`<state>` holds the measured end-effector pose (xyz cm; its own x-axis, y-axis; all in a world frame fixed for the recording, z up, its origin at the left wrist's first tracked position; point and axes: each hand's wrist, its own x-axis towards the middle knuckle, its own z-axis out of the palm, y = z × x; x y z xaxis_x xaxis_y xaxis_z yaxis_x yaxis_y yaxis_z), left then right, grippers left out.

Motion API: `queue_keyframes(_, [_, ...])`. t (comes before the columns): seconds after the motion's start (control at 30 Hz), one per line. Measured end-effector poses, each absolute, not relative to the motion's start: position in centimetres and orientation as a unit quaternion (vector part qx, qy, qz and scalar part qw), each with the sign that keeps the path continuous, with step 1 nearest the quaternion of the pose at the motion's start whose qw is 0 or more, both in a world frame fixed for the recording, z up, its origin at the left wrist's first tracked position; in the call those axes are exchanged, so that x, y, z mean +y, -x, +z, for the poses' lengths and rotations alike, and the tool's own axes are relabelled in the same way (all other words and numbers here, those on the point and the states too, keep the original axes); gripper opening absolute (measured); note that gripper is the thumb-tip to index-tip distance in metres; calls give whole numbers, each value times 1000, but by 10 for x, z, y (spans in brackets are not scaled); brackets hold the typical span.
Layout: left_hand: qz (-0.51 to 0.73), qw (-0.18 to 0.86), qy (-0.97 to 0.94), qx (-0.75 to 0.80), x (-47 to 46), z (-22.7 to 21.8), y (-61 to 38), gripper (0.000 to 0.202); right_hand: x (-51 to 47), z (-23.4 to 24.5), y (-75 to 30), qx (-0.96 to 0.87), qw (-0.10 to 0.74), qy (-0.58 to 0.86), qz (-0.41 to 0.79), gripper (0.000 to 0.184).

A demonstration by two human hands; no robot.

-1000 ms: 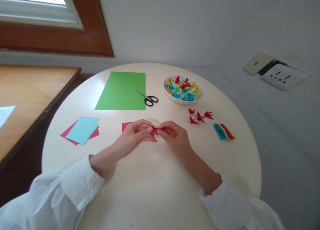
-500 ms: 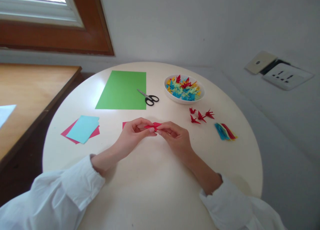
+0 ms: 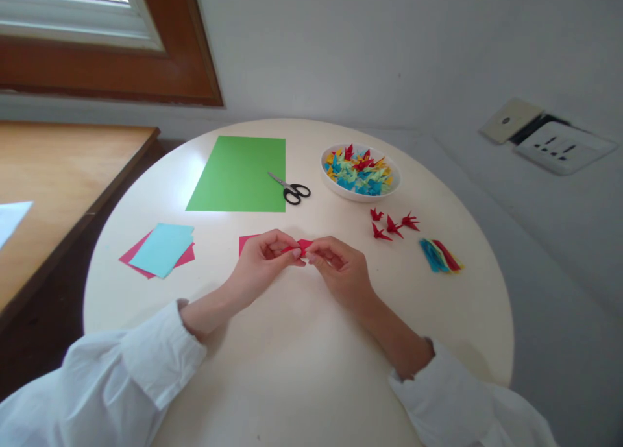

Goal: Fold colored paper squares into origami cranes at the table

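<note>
Both hands meet over the middle of the round cream table [image 3: 292, 369]. My left hand [image 3: 263, 265] and my right hand [image 3: 341, 268] pinch a small folded piece of red paper [image 3: 302, 245] between their fingertips, just above the tabletop. A red paper sheet [image 3: 244, 242] lies under the left hand, mostly hidden. Several small red folded cranes [image 3: 392, 224] lie to the right of my right hand.
A green sheet [image 3: 238, 174] and black-handled scissors [image 3: 291, 189] lie at the back. A white bowl [image 3: 360, 191] holds several coloured cranes. Light blue paper on pink paper [image 3: 160, 249] lies left. A bundle of coloured strips [image 3: 439, 254] lies right. A wooden counter [image 3: 53, 181] stands left.
The red paper went from a long thin strip stretched between the hands to a shorter, folded-up shape. Both hands stay nearly in place, fingertips closer together.
</note>
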<state>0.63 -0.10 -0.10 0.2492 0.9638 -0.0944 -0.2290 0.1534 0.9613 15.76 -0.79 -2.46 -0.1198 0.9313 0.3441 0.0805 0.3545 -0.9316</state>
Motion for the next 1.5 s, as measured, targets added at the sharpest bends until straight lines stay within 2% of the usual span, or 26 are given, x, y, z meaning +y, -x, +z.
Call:
queue_keyframes(0.37, [469,593,-497,427,-1,-2,-6,24,-8,-21,-152,-549,545,424,472,7])
queue_keyframes(1.0, [456,548,-532,457,-3,1,-6,26,-10,-21,-148,-519,549,446,480,11])
queue_keyframes(1.5, [467,553,-521,452,-3,-4,-7,25,-10,-21,-147,-516,549,436,493,9])
